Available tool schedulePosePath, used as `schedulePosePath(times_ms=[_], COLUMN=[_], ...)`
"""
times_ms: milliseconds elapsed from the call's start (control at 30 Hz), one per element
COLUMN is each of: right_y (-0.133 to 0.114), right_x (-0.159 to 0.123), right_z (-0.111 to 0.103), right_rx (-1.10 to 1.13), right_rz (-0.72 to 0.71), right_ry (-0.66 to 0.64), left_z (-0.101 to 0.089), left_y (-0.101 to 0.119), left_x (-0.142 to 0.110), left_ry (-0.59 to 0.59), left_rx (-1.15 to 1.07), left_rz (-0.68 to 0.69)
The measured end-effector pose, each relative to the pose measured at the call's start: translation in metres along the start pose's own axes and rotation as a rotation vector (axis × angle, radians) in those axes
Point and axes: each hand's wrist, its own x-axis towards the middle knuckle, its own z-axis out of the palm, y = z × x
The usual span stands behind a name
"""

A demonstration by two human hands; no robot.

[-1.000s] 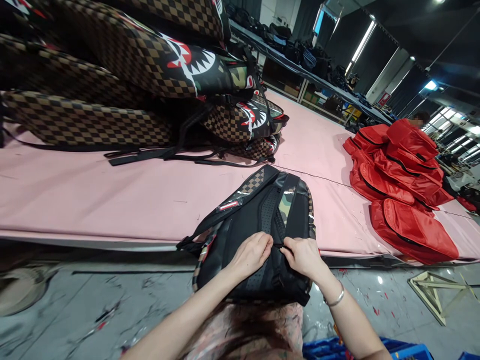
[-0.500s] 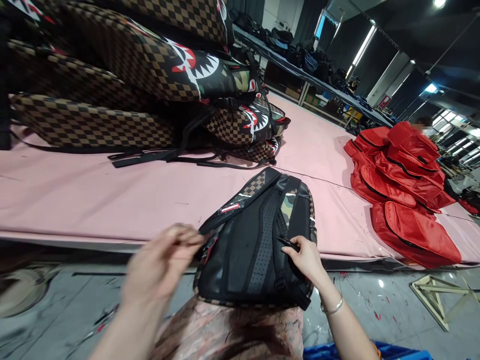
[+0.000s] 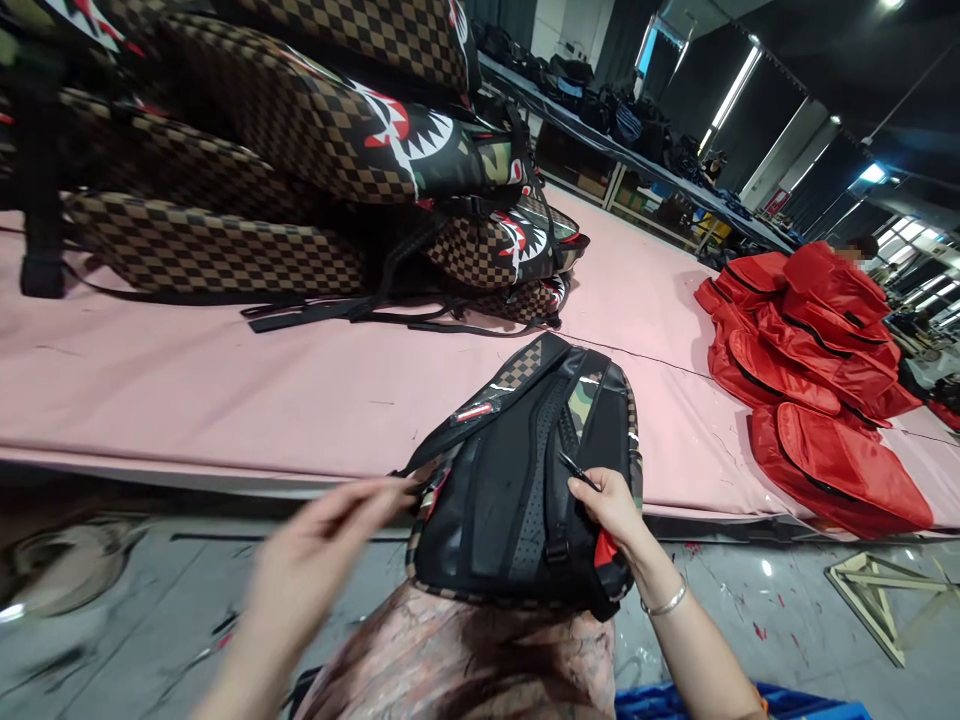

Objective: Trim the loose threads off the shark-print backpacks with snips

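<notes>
A black backpack (image 3: 517, 490) with checkered and camouflage trim lies back-up, half on my lap and half on the pink table (image 3: 225, 400). My right hand (image 3: 611, 505) rests on its right side, fingers pinched on a thin black strap end or zipper pull, with a bit of red showing beneath the palm. My left hand (image 3: 322, 555) is blurred by motion just left of the backpack, fingertips at its left edge near a black strap; I cannot make out whether it grips anything.
A pile of brown checkered backpacks (image 3: 300, 170) with shark-mouth prints fills the table's back left, straps trailing forward. Red bags (image 3: 810, 370) are heaped at the right. A blue crate (image 3: 675, 700) sits by my right arm. A metal frame (image 3: 877, 590) lies on the floor.
My left hand left the centre of the backpack, swung out to the left, and now reaches back to the bag's left edge. My right hand kept its pinch and the bag tilted slightly.
</notes>
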Motion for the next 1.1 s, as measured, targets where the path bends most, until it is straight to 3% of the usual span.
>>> schedulePosePath(times_ms=[67,167,300,433,533,700,833,1000,1100], right_y=[-0.003,-0.006,-0.010,-0.013,-0.016,-0.022,-0.032,-0.047,-0.058], right_x=[-0.002,-0.005,-0.007,-0.006,-0.004,-0.012,-0.031,-0.050,-0.054], right_z=[0.002,0.002,0.001,0.004,0.009,0.006,-0.016,-0.046,-0.054], right_rx=[0.227,0.424,0.517,0.531,0.501,0.153,-0.312,-0.679,-0.902], right_rz=[0.048,0.074,0.075,0.057,0.045,-0.072,-0.321,-0.581,-0.651], right_ry=[-0.053,-0.093,-0.078,-0.066,-0.050,0.047,0.148,-0.094,-0.194], left_z=[0.039,0.082,0.107,0.109,0.108,0.109,0.111,0.113,0.113], left_y=[0.004,0.005,0.000,0.001,0.008,0.015,0.015,0.013,0.013], left_x=[-0.016,-0.037,-0.047,-0.041,-0.036,-0.038,-0.044,-0.048,-0.049], left_ry=[-0.294,-0.487,-0.542,-0.559,-0.511,-0.372,-0.278,-0.294,-0.309], left_rx=[-0.126,-0.253,-0.309,-0.310,-0.222,-0.051,-0.105,-0.125,-0.091], left_rz=[-0.021,0.003,-0.034,-0.055,0.053,0.269,0.211,0.154,0.177])
